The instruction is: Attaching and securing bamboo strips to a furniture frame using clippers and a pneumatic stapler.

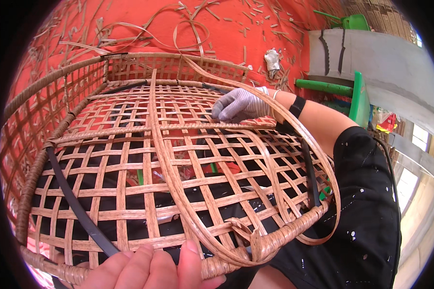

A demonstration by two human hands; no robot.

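Observation:
A large open-weave rattan frame (125,190) fills the middle of the view, its rims wrapped in cane. My bare left hand (152,269) is closed over its near rim, fingers on top. My right hand (241,104), in a pale striped glove, rests on the far half of the weave, just behind a wrapped crossbar (101,135). Its fingers are curled together; whatever they pinch is hidden. A long loose cane strip (318,149) arches across my right wrist and loops down by the near right corner. Beside the near rim, a frayed cane end (246,232) sticks up.
Cane offcuts and long curled strips (190,36) litter the red ground sheet (229,29). A crumpled white glove (272,61) lies there too. To the right stand a green stool (359,98) and a grey slab (371,55); another green plastic item (356,22) is farther back.

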